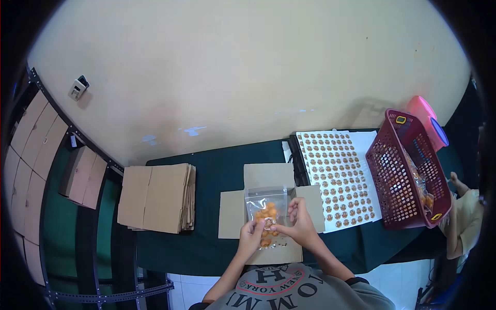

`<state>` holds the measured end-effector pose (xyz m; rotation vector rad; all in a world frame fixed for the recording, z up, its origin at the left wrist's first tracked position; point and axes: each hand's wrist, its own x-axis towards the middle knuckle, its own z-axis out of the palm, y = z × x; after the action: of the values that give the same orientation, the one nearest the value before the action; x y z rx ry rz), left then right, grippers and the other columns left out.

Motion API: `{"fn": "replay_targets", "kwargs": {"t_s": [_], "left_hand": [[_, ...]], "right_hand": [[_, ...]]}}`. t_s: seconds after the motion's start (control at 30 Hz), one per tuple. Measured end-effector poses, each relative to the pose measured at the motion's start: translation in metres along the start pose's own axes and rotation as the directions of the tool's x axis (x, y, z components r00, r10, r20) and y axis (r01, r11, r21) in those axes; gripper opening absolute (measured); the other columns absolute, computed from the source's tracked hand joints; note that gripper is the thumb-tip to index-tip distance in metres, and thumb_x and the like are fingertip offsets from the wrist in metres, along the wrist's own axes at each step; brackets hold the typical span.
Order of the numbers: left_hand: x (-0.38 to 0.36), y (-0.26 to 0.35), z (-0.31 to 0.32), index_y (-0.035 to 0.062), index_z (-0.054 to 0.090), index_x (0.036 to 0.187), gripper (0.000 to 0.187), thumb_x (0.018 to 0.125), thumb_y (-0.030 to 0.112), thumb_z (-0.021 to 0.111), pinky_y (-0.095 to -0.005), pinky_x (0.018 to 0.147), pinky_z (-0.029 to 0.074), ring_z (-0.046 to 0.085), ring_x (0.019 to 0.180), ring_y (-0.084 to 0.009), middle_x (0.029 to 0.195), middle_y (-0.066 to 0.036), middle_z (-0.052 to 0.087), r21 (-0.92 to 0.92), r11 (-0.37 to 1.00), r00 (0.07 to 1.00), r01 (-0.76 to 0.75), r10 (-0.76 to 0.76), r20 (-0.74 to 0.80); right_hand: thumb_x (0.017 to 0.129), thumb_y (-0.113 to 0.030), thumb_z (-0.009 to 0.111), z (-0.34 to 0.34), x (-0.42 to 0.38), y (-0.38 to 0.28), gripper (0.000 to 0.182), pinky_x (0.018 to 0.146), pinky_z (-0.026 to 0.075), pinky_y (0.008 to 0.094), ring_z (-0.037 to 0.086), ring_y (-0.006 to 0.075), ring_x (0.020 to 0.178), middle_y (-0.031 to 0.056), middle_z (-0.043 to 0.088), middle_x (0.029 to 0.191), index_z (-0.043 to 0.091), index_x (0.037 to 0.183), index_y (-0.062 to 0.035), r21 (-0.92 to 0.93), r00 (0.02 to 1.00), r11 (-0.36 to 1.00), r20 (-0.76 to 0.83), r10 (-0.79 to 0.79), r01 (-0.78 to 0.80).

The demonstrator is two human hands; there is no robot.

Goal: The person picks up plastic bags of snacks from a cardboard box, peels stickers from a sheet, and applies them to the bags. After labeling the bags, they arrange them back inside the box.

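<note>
Wall and cloth-covered table: pouch held over open carton

Pale wall (248,77), paint chipped in spots, behind a table (217,157) under dark green cloth. Left side: rack (95,243) with brown boxes (28,191). Right edge: another person (465,219), partly in view, near the basket.

On the table, right: maroon perforated basket (385,194), tilted in view, clear packs (421,188) inside; pink container (421,109) and blue-rimmed one (438,133) just behind. Beside the basket, white sheets (338,178) printed with rows of round labels. Left: stack of flattened cardboard (155,199). Centre: open carton (232,214), flaps folded outward.

Clear zip pouch (266,199), holding orange round pieces (266,212), lies over the carton's opening; whether it touches the bottom, cannot tell. Left hand (250,238): thumb and fingers together, clamped on the pouch's left side. Right hand (302,227): thumb at the pouch, other fingers curled by its right edge; grip unclear. Smallest item: round label (269,223) on the pouch front, between the two thumbs.
</note>
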<state>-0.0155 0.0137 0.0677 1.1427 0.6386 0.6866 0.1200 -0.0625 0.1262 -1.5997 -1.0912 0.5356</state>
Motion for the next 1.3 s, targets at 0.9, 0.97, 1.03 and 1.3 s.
{"fn": "replay_targets", "kwargs": {"t_s": [0.9,0.97,1.03,1.3], "left_hand": [[0.007,-0.001,-0.005,-0.0039,0.054,0.1,0.027,0.088,0.019,0.051,-0.0221,0.068,0.046,0.056,0.078,-0.0086,0.088,-0.006,0.06,-0.058,0.998,0.998,0.032,-0.029,0.058],[0.009,0.0,-0.008,-0.0039,0.053,0.102,0.029,0.088,0.022,0.051,-0.0219,0.071,0.045,0.056,0.08,-0.0087,0.091,-0.006,0.059,-0.085,0.988,0.987,0.125,-0.115,0.11],[0.007,0.01,-0.007,-0.004,0.053,0.102,0.03,0.088,0.022,0.051,-0.0217,0.072,0.045,0.056,0.081,-0.0084,0.091,-0.006,0.059,-0.032,0.994,0.987,0.109,-0.104,0.122],[0.007,0.002,-0.008,-0.0011,0.051,0.108,0.031,0.087,0.022,0.052,-0.0202,0.072,0.042,0.052,0.083,-0.0056,0.092,-0.002,0.057,0.15,0.982,0.973,0.114,-0.14,0.182]], "right_hand": [[0.082,-0.01,0.059,-0.004,0.002,0.02,0.022,0.066,0.044,0.0188,0.052,0.005,0.079,0.0012,0.055,0.089,0.052,0.099,0.0008,0.478,0.921,0.822,0.366,0.134,-0.309],[0.082,-0.01,0.058,-0.005,0.002,0.021,0.021,0.068,0.044,0.019,0.052,0.0051,0.08,0.0011,0.055,0.089,0.052,0.099,0.0009,0.469,0.916,0.82,0.369,0.156,-0.328],[0.082,-0.01,0.057,-0.003,0.002,0.026,0.02,0.069,0.043,0.0192,0.052,0.0052,0.081,0.0011,0.055,0.09,0.052,0.099,0.0011,0.459,0.911,0.818,0.373,0.177,-0.347],[0.082,-0.014,0.058,0.021,0.004,0.034,0.025,0.057,0.046,0.0192,0.055,0.0052,0.069,0.0028,0.058,0.081,0.054,0.1,0.0032,0.438,0.953,0.849,0.19,0.235,-0.297]]}}
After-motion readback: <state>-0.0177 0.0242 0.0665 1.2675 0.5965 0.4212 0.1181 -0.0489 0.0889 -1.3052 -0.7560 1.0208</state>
